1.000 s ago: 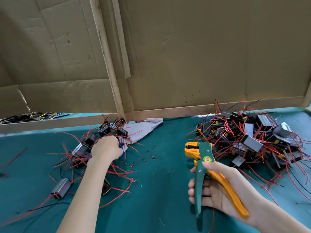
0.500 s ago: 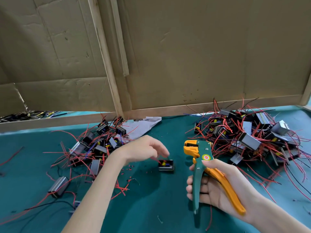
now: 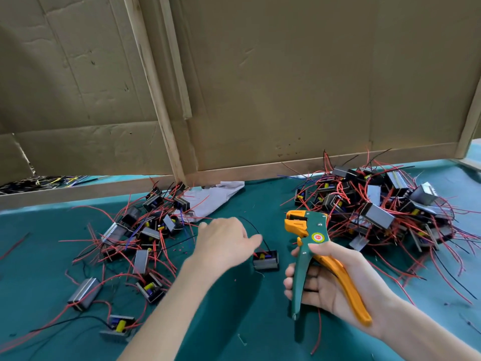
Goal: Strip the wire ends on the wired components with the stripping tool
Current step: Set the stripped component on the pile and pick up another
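My right hand (image 3: 335, 280) grips the green and orange stripping tool (image 3: 307, 238) upright above the green table, jaws up. One small black wired component (image 3: 266, 259) lies alone on the table just left of the tool. A thin black wire arcs up from it. My left hand (image 3: 223, 241) hovers just left of that component, fingers loosely extended toward it and holding nothing I can see. A pile of components with red wires (image 3: 145, 230) lies to the left. A bigger pile (image 3: 377, 209) lies to the right.
A cardboard wall with wooden strips (image 3: 260, 100) closes off the back of the green table (image 3: 234, 321). A crumpled white cloth (image 3: 216, 196) lies at the wall's foot. Loose components (image 3: 84, 293) and red wires trail toward the near left edge.
My left hand left the left pile and moved right to the middle of the table, where a single component now lies beside the tool. The right hand and tool stayed almost still.
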Action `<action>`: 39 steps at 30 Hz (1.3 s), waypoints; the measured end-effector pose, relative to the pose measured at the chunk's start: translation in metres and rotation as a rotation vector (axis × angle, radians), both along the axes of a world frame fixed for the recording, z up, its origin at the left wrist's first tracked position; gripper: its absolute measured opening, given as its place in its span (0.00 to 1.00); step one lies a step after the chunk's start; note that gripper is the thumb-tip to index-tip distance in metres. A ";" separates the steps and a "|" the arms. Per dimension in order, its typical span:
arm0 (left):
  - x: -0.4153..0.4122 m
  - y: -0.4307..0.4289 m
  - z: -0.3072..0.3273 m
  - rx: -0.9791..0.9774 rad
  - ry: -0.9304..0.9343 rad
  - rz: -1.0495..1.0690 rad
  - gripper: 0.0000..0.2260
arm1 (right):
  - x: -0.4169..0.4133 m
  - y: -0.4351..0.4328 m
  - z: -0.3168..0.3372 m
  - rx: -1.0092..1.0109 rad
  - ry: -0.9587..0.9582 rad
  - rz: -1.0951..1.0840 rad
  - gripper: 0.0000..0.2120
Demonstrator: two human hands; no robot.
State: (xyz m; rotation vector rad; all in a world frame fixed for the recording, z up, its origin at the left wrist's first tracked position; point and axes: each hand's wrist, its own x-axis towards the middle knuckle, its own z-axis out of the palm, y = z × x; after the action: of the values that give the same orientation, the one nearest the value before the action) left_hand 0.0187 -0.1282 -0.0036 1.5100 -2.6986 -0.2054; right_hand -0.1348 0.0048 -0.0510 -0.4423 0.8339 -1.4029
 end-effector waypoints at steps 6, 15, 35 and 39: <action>-0.024 0.018 -0.035 -0.161 0.302 0.029 0.12 | 0.000 -0.001 0.002 -0.013 0.004 0.010 0.16; -0.021 0.012 -0.025 0.325 1.162 -0.030 0.08 | -0.004 -0.002 0.002 -0.054 -0.011 -0.003 0.18; -0.001 0.021 0.034 0.448 1.146 -0.264 0.03 | 0.000 0.011 0.027 -0.253 0.087 0.166 0.23; -0.001 0.024 0.036 0.449 1.150 -0.228 0.06 | 0.002 0.014 0.032 -0.273 0.143 0.186 0.21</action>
State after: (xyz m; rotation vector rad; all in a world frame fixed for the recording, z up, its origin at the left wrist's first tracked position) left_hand 0.0176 -0.1047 0.0321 0.6917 -1.8708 -1.2810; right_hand -0.1326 0.0189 -0.0194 -0.8171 0.6971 -1.3261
